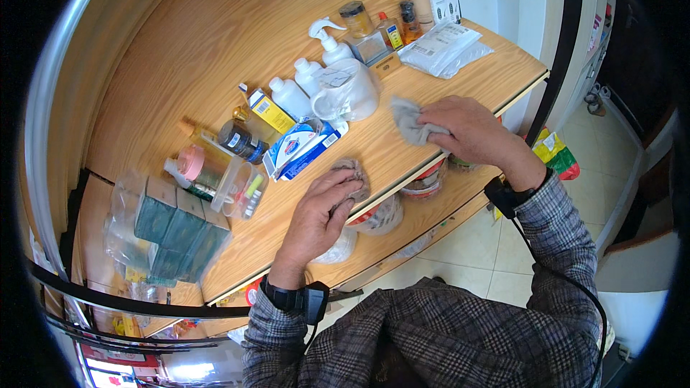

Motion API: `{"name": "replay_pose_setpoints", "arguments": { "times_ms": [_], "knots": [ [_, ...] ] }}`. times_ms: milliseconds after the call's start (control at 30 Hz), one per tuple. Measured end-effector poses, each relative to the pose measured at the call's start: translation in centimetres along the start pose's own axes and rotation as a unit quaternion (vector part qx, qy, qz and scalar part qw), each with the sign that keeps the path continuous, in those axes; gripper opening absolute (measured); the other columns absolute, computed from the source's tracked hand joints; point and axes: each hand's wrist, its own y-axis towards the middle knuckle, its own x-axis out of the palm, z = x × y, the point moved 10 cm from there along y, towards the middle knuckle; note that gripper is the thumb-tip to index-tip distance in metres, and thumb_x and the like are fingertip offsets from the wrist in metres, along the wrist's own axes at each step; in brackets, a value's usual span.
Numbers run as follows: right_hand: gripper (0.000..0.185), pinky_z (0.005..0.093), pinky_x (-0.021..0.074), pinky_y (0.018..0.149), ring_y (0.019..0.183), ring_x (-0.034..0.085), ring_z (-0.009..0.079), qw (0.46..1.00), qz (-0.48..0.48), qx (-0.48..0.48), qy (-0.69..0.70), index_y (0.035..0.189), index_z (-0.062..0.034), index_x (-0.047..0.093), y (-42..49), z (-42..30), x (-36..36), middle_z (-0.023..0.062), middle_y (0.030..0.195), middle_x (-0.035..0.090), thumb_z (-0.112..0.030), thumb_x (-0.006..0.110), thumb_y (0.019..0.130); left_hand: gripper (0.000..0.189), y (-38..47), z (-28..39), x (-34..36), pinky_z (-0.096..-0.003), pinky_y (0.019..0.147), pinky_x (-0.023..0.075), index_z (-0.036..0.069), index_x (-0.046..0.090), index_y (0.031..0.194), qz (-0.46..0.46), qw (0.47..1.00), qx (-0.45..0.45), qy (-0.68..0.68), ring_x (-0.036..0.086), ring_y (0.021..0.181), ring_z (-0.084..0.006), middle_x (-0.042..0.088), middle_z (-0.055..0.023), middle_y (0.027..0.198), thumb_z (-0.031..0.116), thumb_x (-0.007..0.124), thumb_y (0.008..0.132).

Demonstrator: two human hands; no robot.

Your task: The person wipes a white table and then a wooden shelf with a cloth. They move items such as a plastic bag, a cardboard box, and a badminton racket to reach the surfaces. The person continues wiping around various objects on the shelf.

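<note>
My left hand (319, 215) rests near the front edge of a wooden shelf (253, 248), its fingers curled over a brownish, fuzzy cloth (357, 175). To the right, my right hand (463, 128) holds a crumpled light grey cloth (411, 121) against the same shelf. Behind my hands stand a plastic-wrapped white roll (356, 91) and a blue and white box (304, 145). White plastic bottles (291, 98), one of them a spray bottle (331, 46), stand behind the roll.
Green boxes in clear plastic (180, 226), a clear container (242, 191) and a dark jar (241, 141) stand at the left. Flat plastic packages (444, 48) lie at the back right. Wrapped containers (380, 215) sit on the lower shelf. A black upright (558, 54) borders the right side.
</note>
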Motion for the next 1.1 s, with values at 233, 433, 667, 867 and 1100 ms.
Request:
{"name": "replay_pose_setpoints", "arguments": {
  "times_ms": [233, 433, 667, 867, 1100],
  "knots": [
    [0.029, 0.0489, 0.0516, 0.093, 0.108, 0.065, 0.0356, 0.992, 0.083, 0.024, -0.093, 0.114, -0.0060, 0.068, 4.0, 1.4, 2.0, 0.0149, 0.109, 0.069, -0.028, 0.068, 0.095, 0.043, 6.5, 0.1, 2.5, -0.0443, 0.118, 0.0386, 0.002, 0.060, 0.139, 0.040, 0.994, 0.065, 0.080, 0.047, 0.140, -0.0443, 0.051, -0.0264, 0.151, 0.014, 0.063, 0.099],
    [0.029, 0.0488, 0.0511, 0.093, 0.105, 0.065, 0.0369, 0.996, 0.064, -0.054, 0.035, 0.113, -0.0067, 0.067, 1.9, -1.3, 0.9, 0.0145, 0.109, 0.068, -0.022, 0.073, 0.089, 0.044, 5.8, 2.0, 3.6, -0.0463, 0.120, 0.0358, 0.002, 0.058, 0.141, -0.011, 0.997, 0.071, 0.030, 0.043, 0.144, -0.0434, 0.048, -0.0240, 0.154, 0.014, 0.063, 0.099],
    [0.035, 0.0466, 0.0497, 0.101, 0.115, 0.064, 0.0364, 0.997, 0.071, -0.037, 0.021, 0.119, -0.0079, 0.070, -4.6, -1.3, -3.5, 0.0131, 0.120, 0.071, -0.015, 0.076, 0.085, 0.043, -0.1, 1.5, 0.7, -0.0457, 0.119, 0.0376, 0.003, 0.063, 0.138, -0.048, 0.998, 0.029, 0.005, 0.048, 0.143, -0.0370, 0.052, -0.0176, 0.153, 0.006, 0.065, 0.094],
    [0.035, 0.0468, 0.0493, 0.102, 0.115, 0.065, 0.0354, 0.989, 0.135, 0.040, -0.037, 0.117, -0.0068, 0.071, -4.8, 3.5, -5.3, 0.0132, 0.119, 0.072, -0.022, 0.078, 0.085, 0.047, 0.5, 1.3, 0.9, -0.0451, 0.118, 0.0389, 0.003, 0.061, 0.138, 0.004, 0.999, 0.009, 0.044, 0.047, 0.144, -0.0392, 0.050, -0.0215, 0.153, 0.017, 0.072, 0.094],
    [0.039, 0.0461, 0.0492, 0.099, 0.117, 0.064, 0.0324, 0.995, 0.096, -0.002, -0.031, 0.121, -0.0073, 0.069, -1.0, -2.2, 0.3, 0.0127, 0.125, 0.070, -0.031, 0.073, 0.090, 0.057, 5.2, 4.6, 5.1, -0.0473, 0.119, 0.0375, 0.003, 0.057, 0.141, 0.041, 0.989, 0.089, 0.109, 0.044, 0.144, -0.0440, 0.047, -0.0248, 0.154, 0.023, 0.076, 0.091]
  ]
}}
